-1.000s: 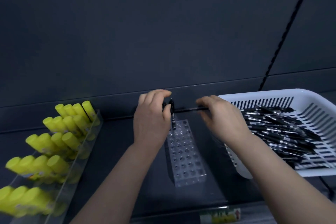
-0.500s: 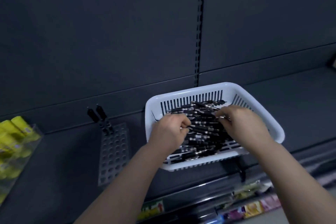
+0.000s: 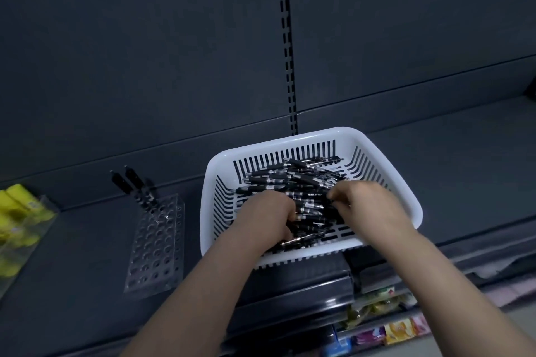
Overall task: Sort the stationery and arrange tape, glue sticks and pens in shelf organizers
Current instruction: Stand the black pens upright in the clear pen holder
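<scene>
Fingers of the left hand and of the right hand curl down into the black pens heaped in the white basket; whether either grips one I cannot tell. The step, I judge, is picking pens for the clear holder, where two pens stand at the back. Next calls for lifting over the basket's left wall, near the holder. The basket sits at the front edge of the shelf, so a hard tug could tip it.
</scene>
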{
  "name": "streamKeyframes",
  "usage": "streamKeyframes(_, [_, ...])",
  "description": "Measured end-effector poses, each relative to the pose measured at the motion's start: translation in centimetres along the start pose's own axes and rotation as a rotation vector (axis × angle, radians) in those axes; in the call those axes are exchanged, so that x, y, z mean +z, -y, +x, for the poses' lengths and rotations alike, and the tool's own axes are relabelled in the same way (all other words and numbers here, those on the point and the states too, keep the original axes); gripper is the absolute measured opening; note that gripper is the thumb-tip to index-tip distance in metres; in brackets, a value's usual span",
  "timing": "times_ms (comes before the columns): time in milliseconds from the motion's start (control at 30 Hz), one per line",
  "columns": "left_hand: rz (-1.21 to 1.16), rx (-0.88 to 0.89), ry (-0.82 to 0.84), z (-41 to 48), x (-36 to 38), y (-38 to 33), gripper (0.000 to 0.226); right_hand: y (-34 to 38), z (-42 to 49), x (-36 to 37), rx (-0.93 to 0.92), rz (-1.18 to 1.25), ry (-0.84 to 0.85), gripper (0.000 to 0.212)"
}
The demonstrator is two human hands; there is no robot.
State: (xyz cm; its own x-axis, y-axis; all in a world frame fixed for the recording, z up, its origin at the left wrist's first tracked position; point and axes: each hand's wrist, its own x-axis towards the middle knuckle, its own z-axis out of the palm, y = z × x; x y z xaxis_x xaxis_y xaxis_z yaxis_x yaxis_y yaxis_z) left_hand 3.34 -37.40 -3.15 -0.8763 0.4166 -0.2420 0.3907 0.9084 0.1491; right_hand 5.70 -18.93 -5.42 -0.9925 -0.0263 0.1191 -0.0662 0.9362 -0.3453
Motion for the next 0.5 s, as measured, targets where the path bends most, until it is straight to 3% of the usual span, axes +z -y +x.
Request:
streamKeyframes(100, [0.025,-0.008,-0.056,-0.6,-0.3,0.1,0.025,0.4,0.2,-0.4,-0.042,-0.069,0.036,0.017])
streamKeyframes(167, [-0.029,-0.011,-0.234,-1.0,-0.6,0.4,0.015,0.9,0.5,-0.7,-0.056,-0.075,0.092,0.010])
streamKeyframes(300, [-0.417,-0.090,-0.566,-1.1,-1.4,1.5,0.014,2.7,1.0,-0.5,-0.080,-0.102,0.276,0.018])
streamKeyframes(500, [-0.724,-0.146,-0.718,-2.2,-0.7,2.6,0.021,3.8,1.6,0.3,-0.098,-0.231,0.323,0.029])
